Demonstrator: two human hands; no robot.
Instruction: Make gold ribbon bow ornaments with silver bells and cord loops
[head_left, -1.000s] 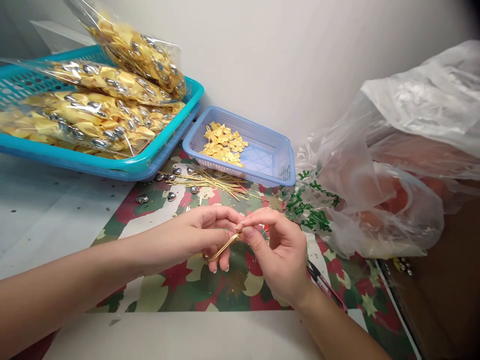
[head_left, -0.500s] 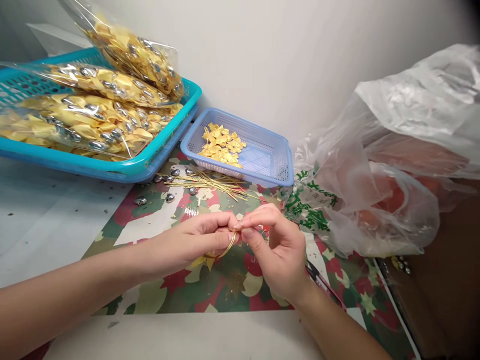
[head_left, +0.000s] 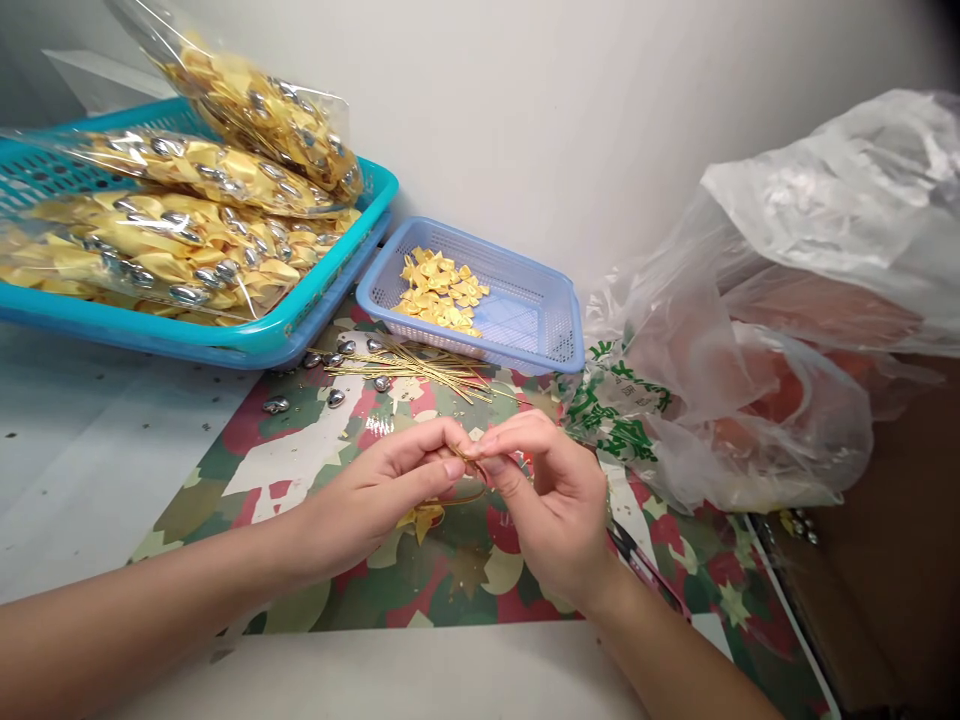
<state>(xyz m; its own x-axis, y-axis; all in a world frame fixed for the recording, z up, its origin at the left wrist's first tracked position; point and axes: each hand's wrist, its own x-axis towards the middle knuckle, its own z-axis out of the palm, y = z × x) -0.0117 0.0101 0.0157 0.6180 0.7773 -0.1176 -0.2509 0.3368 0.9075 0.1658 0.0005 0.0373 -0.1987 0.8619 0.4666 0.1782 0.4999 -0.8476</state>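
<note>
My left hand [head_left: 382, 485] and my right hand [head_left: 559, 500] meet over the patterned table cover, fingertips almost touching. Thumb and fingers of each are pinched on a thin gold cord [head_left: 466, 498], which bends in a loop below the fingers. A yellow ribbon bow [head_left: 424, 520] hangs under my left hand, partly hidden by it. The exact point where the cord is gripped is covered by fingertips. Just beyond the hands lie a loose pile of gold cords [head_left: 431, 370] and several silver heart-shaped beads [head_left: 336, 398].
A blue basket [head_left: 576, 335] holds small yellow bows [head_left: 442, 290]. At left, a teal basket [head_left: 300, 320] carries clear bags [head_left: 172, 235] of bows with silver beads. Crumpled plastic bags [head_left: 780, 400] fill the right side. Scissors [head_left: 637, 560] lie by my right wrist.
The cord loop has swung from hanging steeply to lying flatter, and more of the bow shows. My left thumb and fingertips have shifted slightly left; my right hand stays pinched.
</note>
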